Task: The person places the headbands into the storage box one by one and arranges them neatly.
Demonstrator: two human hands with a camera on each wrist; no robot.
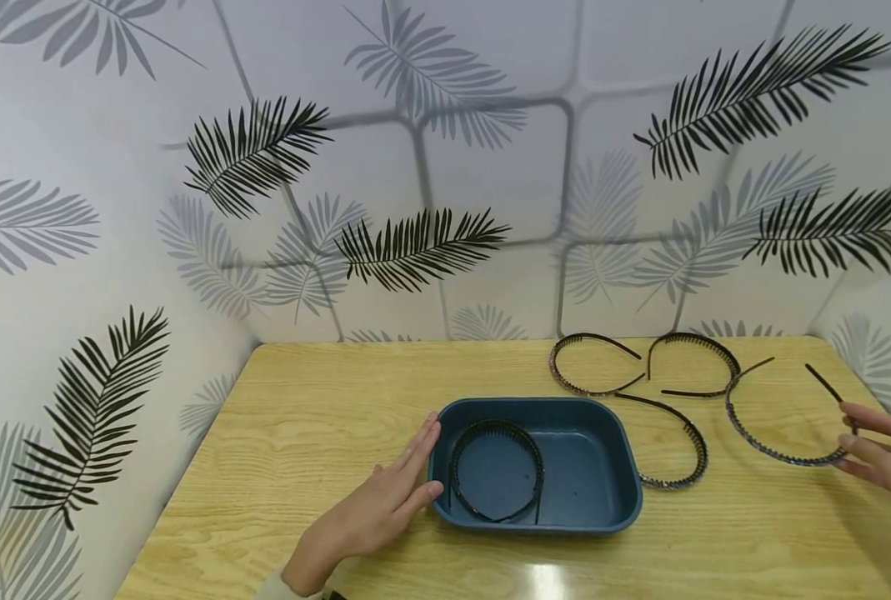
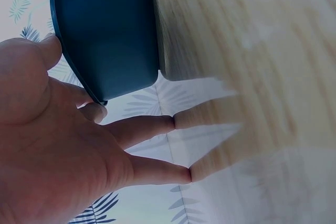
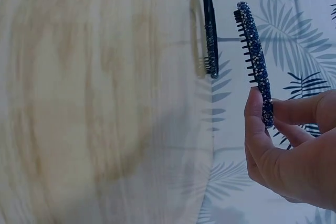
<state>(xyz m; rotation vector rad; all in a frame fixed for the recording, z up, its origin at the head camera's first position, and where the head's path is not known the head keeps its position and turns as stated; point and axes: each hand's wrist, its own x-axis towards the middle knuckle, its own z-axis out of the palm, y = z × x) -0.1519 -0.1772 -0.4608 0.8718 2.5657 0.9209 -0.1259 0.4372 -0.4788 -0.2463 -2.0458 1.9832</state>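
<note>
My right hand (image 1: 883, 454) pinches a dark, glittery headband (image 1: 778, 457) by one side, its open ends pointing away. In the right wrist view that hand (image 3: 294, 145) has thumb and fingertips on the sparkly band (image 3: 255, 59), whose teeth show; it is raised off the table. A blue rectangular plastic basin (image 1: 588, 527) stands in front of me, and one dark toothed headband (image 1: 538, 475) lies in its left half. My left hand (image 1: 377, 508) touches the basin's left side, fingers extended along it. In the left wrist view, two fingers reach down to the tabletop.
Behind and right of the basin, three more headbands lie on the wood-grain table (image 1: 302, 433): one at the back (image 1: 558, 367), one beside it (image 1: 730, 362), and one (image 1: 703, 454) partly hidden by the basin's right edge. A leaf-patterned wall (image 1: 490, 183) rises behind the table.
</note>
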